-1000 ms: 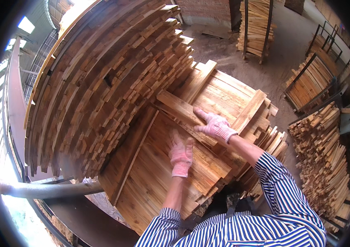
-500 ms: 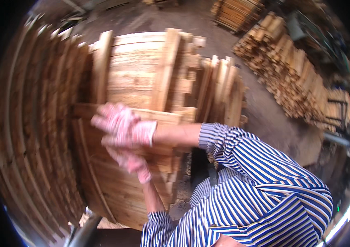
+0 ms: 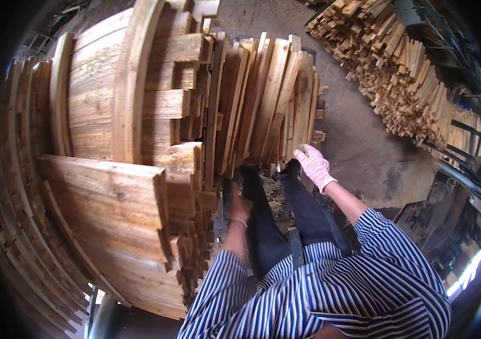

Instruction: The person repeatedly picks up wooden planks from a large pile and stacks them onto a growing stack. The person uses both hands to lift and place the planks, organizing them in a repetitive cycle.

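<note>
Down at the near ends of loose planks [image 3: 268, 96] beside the board stack [image 3: 104, 183], with right hand [image 3: 313, 165] loosely curled, left hand [image 3: 238, 204] blurred, can't tell its grip! Seemingly at pick-up; calls for firm grasping.

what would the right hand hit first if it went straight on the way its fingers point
Most likely the long boards set side by side just ahead of the right hand; how much gap lies between is hard to judge from this view.
</note>
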The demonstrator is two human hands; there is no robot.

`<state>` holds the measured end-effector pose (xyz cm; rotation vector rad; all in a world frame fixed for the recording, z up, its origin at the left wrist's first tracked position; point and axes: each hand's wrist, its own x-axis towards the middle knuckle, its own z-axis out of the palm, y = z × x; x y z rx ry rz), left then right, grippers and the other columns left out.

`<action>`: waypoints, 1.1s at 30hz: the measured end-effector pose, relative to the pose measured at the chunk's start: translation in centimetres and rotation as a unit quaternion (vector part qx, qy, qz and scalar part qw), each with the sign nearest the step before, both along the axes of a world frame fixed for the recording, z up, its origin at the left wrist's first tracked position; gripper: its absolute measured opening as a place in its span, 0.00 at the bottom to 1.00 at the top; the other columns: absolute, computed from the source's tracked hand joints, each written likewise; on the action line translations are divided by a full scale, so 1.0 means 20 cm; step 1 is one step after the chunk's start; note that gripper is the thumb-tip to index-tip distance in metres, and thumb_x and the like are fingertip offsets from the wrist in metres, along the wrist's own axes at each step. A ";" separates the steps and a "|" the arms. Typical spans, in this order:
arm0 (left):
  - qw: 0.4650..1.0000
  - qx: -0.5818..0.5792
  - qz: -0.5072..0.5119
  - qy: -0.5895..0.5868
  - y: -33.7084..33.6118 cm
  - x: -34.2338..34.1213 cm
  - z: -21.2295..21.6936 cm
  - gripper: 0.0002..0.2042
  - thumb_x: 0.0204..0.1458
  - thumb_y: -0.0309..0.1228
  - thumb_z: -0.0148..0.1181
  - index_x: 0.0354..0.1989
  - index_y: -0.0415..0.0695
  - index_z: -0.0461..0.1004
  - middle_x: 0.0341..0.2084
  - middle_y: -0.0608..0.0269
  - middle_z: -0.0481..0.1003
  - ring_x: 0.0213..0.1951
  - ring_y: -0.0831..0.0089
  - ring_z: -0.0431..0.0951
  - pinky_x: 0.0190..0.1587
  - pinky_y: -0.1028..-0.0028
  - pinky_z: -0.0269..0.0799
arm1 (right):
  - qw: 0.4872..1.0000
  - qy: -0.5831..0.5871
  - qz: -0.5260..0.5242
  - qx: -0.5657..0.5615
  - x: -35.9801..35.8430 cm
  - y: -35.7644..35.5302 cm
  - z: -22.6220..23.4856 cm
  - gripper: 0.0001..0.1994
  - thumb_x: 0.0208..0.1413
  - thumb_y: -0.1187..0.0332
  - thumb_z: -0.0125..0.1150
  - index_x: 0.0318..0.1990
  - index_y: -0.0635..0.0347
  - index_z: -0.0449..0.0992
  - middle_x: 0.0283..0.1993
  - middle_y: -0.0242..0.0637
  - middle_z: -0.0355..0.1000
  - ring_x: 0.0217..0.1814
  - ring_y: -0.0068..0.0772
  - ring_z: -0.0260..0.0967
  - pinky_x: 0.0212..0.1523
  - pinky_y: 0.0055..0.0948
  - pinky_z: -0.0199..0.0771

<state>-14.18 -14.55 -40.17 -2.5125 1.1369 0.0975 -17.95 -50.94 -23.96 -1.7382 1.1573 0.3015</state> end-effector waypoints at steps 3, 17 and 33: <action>0.533 -0.380 0.559 0.508 0.00 0.17 -0.33 0.42 0.60 0.39 0.66 0.78 0.50 0.46 0.72 0.54 0.59 0.68 0.58 0.65 0.72 0.61 0.58 | 0.997 0.021 0.074 -0.006 0.06 -0.05 -0.18 0.22 0.65 0.52 0.57 0.53 0.61 0.79 0.55 0.49 0.78 0.59 0.49 0.74 0.61 0.41 0.72; 0.239 -0.500 0.635 0.538 0.03 0.47 -0.58 0.38 0.59 0.59 0.57 0.74 0.53 0.59 0.69 0.57 0.62 0.69 0.55 0.62 0.69 0.53 0.60 | 0.992 0.007 0.087 0.092 0.69 0.16 -0.71 0.45 0.60 0.42 0.63 0.75 0.60 0.54 0.71 0.61 0.60 0.69 0.60 0.66 0.69 0.46 0.66; 0.378 -0.304 0.475 0.734 -0.85 0.03 0.30 0.37 0.55 0.48 0.72 0.67 0.41 0.64 0.53 0.58 0.76 0.52 0.71 0.76 0.53 0.71 0.75 | 0.924 -0.103 -0.157 0.332 0.28 -0.22 -0.49 0.55 0.43 0.58 0.84 0.74 0.68 0.53 0.64 0.47 0.72 0.63 0.39 0.71 0.66 0.31 0.70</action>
